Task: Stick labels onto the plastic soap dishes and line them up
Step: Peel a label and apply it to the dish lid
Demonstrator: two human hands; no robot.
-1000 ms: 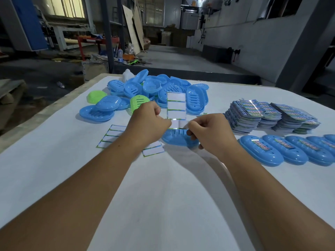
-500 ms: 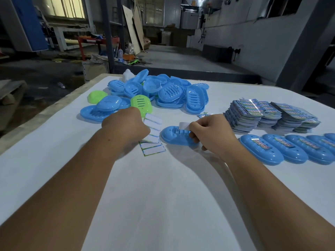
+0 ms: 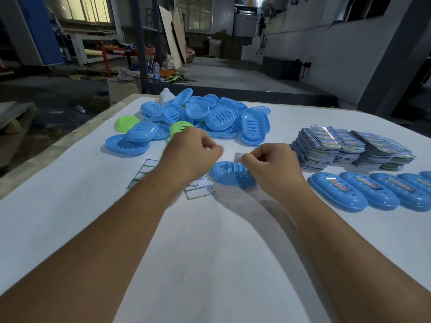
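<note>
Left hand (image 3: 194, 151) risen off backing strip (image 3: 199, 189) — empty, seemingly — toward label (image 3: 239, 156)

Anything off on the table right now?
Nothing damaged or spilled. Unlabelled soap dishes sit in a loose heap, and peeled backing strips lie scattered under the left hand. Labelled dishes are lined up neatly.

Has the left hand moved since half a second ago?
Yes. The left hand has lifted off the used backing sheets and swung right, toward the blue soap dish that lies between the hands.
</note>
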